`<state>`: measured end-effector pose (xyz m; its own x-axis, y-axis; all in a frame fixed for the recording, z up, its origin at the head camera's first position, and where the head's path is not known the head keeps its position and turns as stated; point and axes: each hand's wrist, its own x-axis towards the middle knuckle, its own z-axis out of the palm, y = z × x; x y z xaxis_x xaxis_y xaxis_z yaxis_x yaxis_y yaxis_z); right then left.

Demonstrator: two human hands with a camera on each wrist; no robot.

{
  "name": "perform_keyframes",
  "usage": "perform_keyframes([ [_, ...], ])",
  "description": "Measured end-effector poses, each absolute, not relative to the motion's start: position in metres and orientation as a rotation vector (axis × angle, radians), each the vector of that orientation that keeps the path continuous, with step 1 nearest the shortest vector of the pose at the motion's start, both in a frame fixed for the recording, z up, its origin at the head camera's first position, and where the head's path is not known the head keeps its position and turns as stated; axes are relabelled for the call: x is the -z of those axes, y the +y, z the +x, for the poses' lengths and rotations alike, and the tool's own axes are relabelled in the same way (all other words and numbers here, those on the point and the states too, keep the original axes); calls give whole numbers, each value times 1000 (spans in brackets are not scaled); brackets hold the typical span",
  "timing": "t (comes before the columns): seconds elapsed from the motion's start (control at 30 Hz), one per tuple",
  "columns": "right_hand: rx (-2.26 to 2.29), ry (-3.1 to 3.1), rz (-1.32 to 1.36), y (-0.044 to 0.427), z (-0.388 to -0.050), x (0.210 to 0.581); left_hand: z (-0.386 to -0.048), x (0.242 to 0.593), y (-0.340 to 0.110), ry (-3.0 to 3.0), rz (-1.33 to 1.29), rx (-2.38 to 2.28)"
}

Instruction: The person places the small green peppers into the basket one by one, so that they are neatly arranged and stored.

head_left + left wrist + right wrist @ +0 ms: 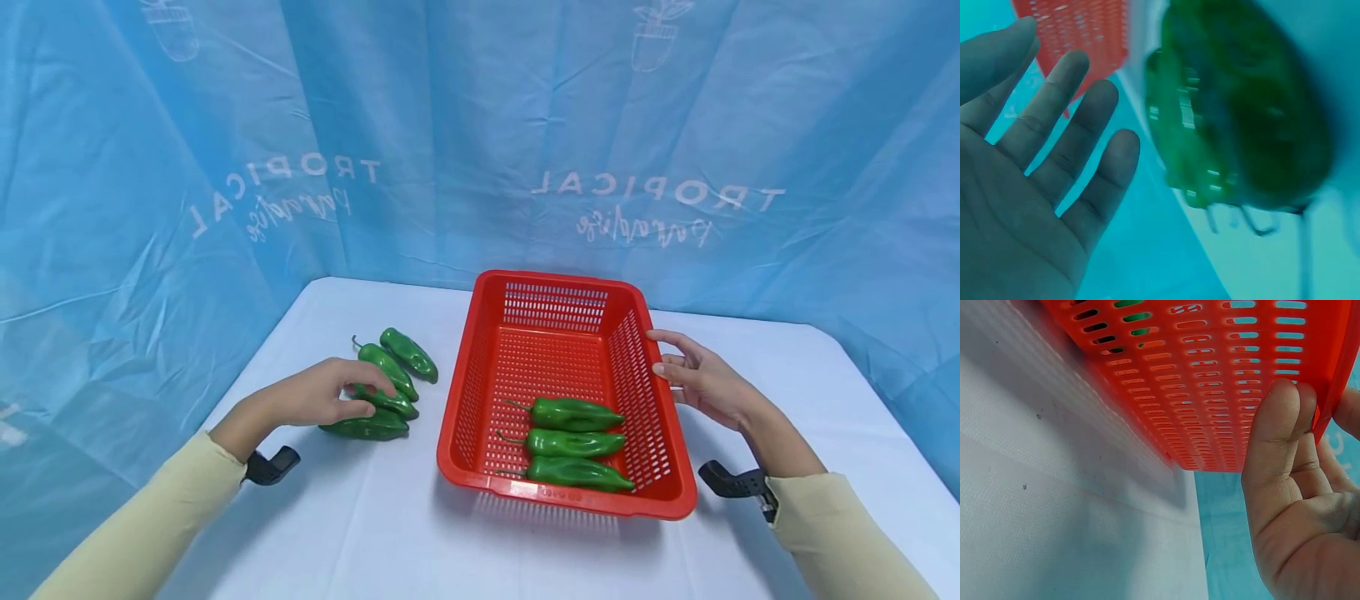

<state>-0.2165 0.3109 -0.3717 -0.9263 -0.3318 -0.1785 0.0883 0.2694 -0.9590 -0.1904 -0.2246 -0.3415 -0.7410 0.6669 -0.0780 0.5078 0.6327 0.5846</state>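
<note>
Several green peppers point(371, 425) lie in a group on the left of the table, blurred at close range in the left wrist view. The left hand point(330, 392) is over the nearer ones, its fingers spread and relaxed with nothing held; the left wrist view shows its palm point(1029, 212) beside the peppers. A red perforated basket point(551, 367) holds three green peppers point(573, 443) side by side in its near half. The right hand point(701, 379) grips the basket's right rim, thumb on one side and fingers against the outer wall point(1210, 394).
The white-covered table point(360, 517) has rounded far corners. Blue curtains point(465, 150) with white lettering hang behind and at the sides. The basket stands right of the loose peppers, with a strip of tabletop between them.
</note>
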Motion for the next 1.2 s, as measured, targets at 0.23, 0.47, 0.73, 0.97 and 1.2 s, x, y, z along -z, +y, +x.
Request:
perform_keyframes([
  [0.23,1704,2197,-212,311,-216,372,-185,354,-234,2629,962,-708],
  [0.47,1705,2178,-207,313,-216,372,-184,360,-237,2694,1005,-578],
  [0.73,1715,2165,-216,313,-215,374,-181,373,-241,2800,1018,-351],
  [0.97,1707,2179,-226,312,-215,372,-179,372,-242,2779,954,-386],
  [1.2,1717,2165,-227,311,-216,369,-180,369,-242,2735,826,-395],
])
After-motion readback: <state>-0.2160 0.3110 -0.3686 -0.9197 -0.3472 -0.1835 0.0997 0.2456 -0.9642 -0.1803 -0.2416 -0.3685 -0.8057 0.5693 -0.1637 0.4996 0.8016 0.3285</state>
